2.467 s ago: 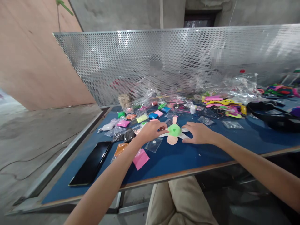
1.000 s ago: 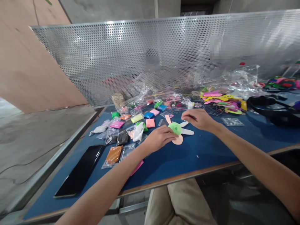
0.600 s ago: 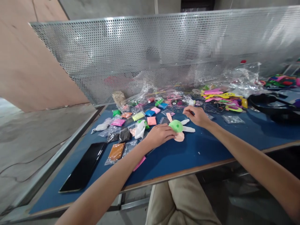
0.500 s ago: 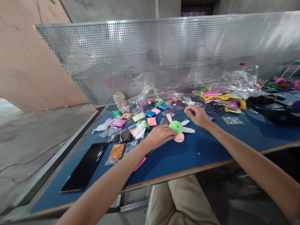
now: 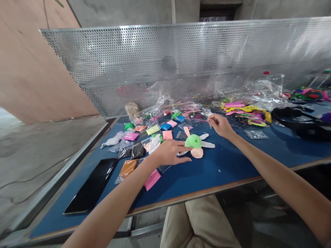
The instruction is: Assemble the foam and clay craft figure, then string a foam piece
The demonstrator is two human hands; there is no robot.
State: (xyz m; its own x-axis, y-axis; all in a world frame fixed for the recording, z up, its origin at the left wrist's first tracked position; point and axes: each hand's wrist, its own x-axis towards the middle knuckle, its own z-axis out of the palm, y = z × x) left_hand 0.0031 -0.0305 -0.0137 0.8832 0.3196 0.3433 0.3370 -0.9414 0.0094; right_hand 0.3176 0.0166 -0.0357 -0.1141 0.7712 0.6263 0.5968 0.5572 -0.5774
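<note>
A small clay figure (image 5: 194,143) lies on the blue table (image 5: 207,172): a green dome on a peach base, with a peach ear and white flaps. My left hand (image 5: 169,151) rests just left of it, fingers stretched toward its white flap. My right hand (image 5: 219,124) hovers behind and to the right of the figure, thumb and fingers pinched together; what they hold is too small to make out.
Several small bags of coloured clay (image 5: 152,130) lie left of the figure, with a pink one (image 5: 152,179) nearer me. A black phone (image 5: 90,186) lies at the left. Foam shapes (image 5: 245,112), crumpled plastic and a black object (image 5: 297,120) lie right. A perforated metal screen (image 5: 181,62) stands behind.
My right hand has lifted away from the figure and moved back, pinched. My left hand has opened out and slid a little left, uncovering the pink bag.
</note>
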